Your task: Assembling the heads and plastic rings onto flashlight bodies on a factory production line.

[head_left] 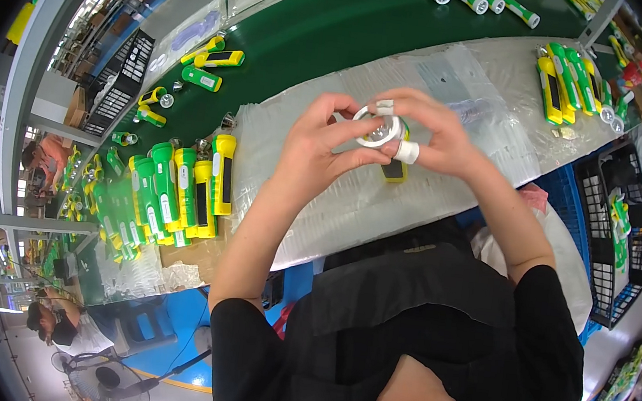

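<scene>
Just above the covered bench, both my hands are closed around the head of a flashlight with a white ring [399, 133] at its rim. The shiny reflector [380, 133] shows inside the ring. Below the hands, the yellow and green body [395, 171] of the flashlight points toward me. My left hand [320, 138] grips the ring's left side with fingers and thumb. My right hand [439, 135], with white wraps on a finger and the thumb, holds the right side. The fingers hide part of the ring and body.
Several yellow and green flashlights [170, 185] stand packed at the left, and another group [564, 85] lies at the right. Loose flashlight parts [202, 78] rest on the green surface beyond the plastic-covered bench [278, 231]. Black crates [601, 253] stand at right; co-workers sit on both sides.
</scene>
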`<state>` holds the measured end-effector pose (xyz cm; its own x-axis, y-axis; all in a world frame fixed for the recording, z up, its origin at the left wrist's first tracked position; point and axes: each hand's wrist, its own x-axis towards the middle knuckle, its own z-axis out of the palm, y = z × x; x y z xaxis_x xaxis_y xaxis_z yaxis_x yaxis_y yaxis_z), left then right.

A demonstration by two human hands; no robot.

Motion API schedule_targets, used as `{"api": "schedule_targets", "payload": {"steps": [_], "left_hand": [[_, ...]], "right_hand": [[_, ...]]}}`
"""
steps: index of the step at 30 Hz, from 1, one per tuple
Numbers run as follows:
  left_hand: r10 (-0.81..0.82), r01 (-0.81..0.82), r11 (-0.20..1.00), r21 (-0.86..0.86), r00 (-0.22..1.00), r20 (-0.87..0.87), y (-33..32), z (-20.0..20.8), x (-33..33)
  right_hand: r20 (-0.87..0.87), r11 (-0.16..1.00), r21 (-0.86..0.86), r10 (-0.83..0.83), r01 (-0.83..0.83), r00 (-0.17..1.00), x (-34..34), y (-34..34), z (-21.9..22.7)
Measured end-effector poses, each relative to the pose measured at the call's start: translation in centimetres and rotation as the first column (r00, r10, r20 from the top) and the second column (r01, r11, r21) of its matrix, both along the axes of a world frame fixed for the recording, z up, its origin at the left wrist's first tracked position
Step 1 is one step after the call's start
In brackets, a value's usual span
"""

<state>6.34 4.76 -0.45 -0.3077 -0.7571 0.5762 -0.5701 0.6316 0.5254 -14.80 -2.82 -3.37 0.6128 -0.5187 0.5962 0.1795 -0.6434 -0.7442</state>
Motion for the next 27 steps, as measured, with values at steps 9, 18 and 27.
{"api": "schedule_targets", "payload": {"steps": [9, 18, 27], "left_hand": [[0.077, -0.067, 0.99, -0.123, 0.993, 0.085, -1.8, -1.2, -4.3], [0.078, -0.08, 0.994, -0.077, 0.996, -0.031, -2.5, -1.3, -5.6], [0.05, -0.056, 0.995, -0.084, 0.996, -0.079, -1.7, -3.2, -6.6]], "right_hand": [[-0.624, 0.926, -0.338, -0.088, -0.167, 0.777, -3.2, -1.3, 8.7], [-0.75, 0.903, -0.323, -0.061, -0.283, 0.659, -2.1, -3.5, 12.0], [-0.777, 0.945, -0.267, -0.093, -0.191, 0.623, -2.9, -2.2, 9.9]]}}
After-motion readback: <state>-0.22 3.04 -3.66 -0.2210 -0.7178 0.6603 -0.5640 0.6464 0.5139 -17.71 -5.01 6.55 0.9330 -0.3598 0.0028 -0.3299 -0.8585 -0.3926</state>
